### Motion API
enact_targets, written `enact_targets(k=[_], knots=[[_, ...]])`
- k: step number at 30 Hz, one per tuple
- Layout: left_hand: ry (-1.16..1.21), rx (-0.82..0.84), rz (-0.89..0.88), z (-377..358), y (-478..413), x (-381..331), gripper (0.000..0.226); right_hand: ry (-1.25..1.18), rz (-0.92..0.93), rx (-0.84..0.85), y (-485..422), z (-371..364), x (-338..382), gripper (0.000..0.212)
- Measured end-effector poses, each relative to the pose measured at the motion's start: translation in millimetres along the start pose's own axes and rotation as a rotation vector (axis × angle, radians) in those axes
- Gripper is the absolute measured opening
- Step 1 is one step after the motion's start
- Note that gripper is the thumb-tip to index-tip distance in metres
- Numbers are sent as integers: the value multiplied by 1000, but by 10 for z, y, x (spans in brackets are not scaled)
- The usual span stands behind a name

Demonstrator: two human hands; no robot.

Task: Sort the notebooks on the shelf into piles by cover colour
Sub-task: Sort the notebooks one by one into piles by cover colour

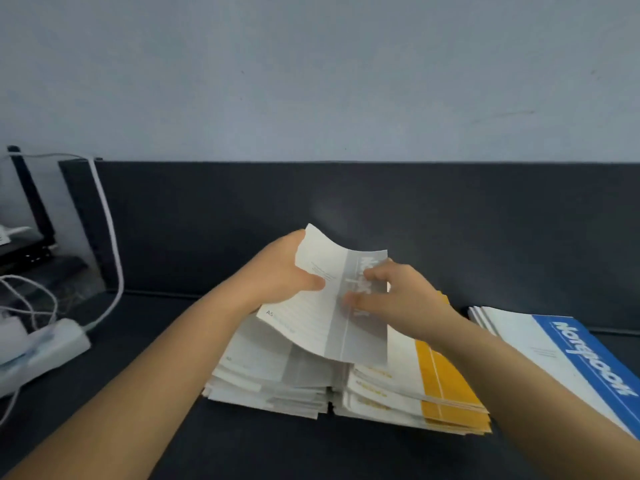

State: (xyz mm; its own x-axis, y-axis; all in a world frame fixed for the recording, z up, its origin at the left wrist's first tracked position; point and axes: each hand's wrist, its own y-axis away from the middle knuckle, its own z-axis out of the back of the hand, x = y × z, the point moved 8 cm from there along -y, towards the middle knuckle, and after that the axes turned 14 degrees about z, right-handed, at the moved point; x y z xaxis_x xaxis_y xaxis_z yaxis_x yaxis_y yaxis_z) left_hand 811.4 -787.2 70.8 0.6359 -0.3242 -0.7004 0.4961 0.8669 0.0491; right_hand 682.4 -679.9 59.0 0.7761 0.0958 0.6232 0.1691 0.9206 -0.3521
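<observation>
A grey-striped white notebook (322, 313) is lifted and bent above the grey pile (273, 382) at the middle of the dark shelf. My left hand (280, 271) grips its left edge. My right hand (398, 292) holds its right side, fingers over the grey stripe. A yellow-striped pile (433, 386) lies right beside the grey pile. A blue-striped pile (568, 351) lies further right.
A white power strip (45, 348) with cables (110, 237) sits at the left edge of the dark shelf (138, 427). A black stand (31, 209) is behind it. The shelf's dark back panel (346, 202) rises behind the piles.
</observation>
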Motion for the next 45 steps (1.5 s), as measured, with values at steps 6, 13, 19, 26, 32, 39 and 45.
enact_targets(k=[6,13,19,26,32,39,45], knots=[[-538,60,126,-28,-138,686,88,438,152,366,-289,-854,169,45],[-877,-5,51,-131,-163,794,79,641,140,426,-300,-770,102,39],[-935,-212,-143,-305,89,-308,84,627,134,249,-76,83,-150,52],[-899,-202,-349,-1784,524,-1779,88,705,-20,218,937,1481,-1280,59],[-799,-95,-354,-3353,799,-2792,89,750,-168,201,2017,2684,-2599,60],[-642,55,-247,-4615,895,-3512,65,599,-369,262,2833,3365,-3523,48],[-211,62,-41,-4753,855,-3581,50,444,-279,229,2897,3389,-3525,44]])
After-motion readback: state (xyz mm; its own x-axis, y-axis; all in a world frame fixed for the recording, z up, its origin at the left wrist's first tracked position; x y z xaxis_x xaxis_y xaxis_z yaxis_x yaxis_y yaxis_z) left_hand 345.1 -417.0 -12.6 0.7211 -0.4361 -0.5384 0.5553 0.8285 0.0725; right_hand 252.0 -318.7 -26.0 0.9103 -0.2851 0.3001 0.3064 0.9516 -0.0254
